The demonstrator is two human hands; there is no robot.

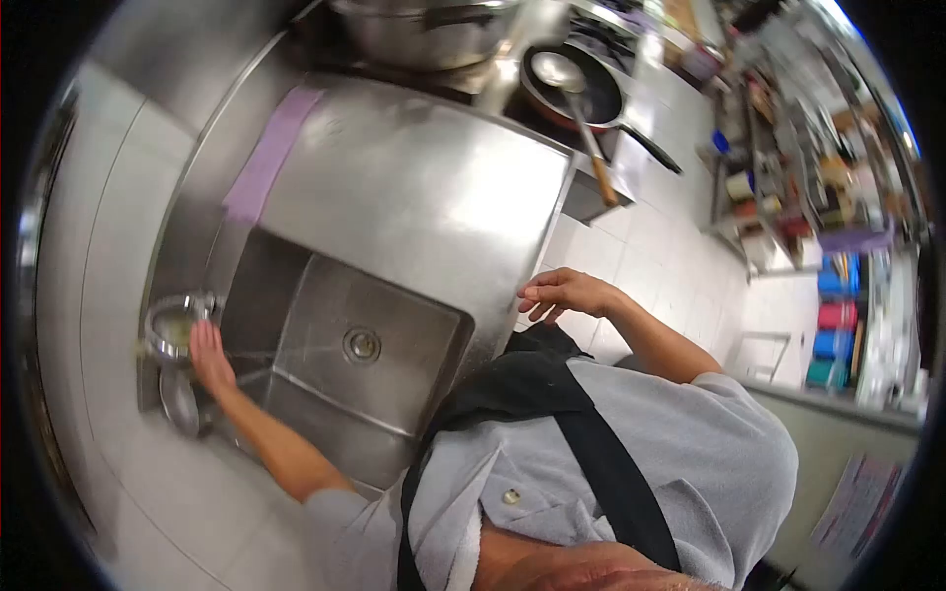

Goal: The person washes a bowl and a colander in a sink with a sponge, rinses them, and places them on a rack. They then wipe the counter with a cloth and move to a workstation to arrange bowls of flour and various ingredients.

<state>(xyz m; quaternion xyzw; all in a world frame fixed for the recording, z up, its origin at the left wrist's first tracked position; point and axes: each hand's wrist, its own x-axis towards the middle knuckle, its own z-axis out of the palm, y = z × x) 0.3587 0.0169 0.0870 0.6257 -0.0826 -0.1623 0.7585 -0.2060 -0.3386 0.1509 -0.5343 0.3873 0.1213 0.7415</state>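
Observation:
My left hand (210, 361) reaches to the far left end of the sink, fingers stretched out flat against a curved, shiny metal fixture (169, 347) that looks like a tap. A rounded metal piece (180, 404) sits just below this fixture. From beside the hand, a thin streak like running water crosses into the steel sink basin (325, 295), toward the round drain (362, 345). Near the counter's right edge hovers my right hand (564, 293), fingers loosely bent and apart, holding nothing.
A purple cloth (271, 158) lies along the back of the steel counter (424, 167). Beyond it stands a large pot (424, 34). A black frying pan (606, 98) holds a ladle (581, 123) with a wooden handle. Crowded shelves (788, 167) line the right side.

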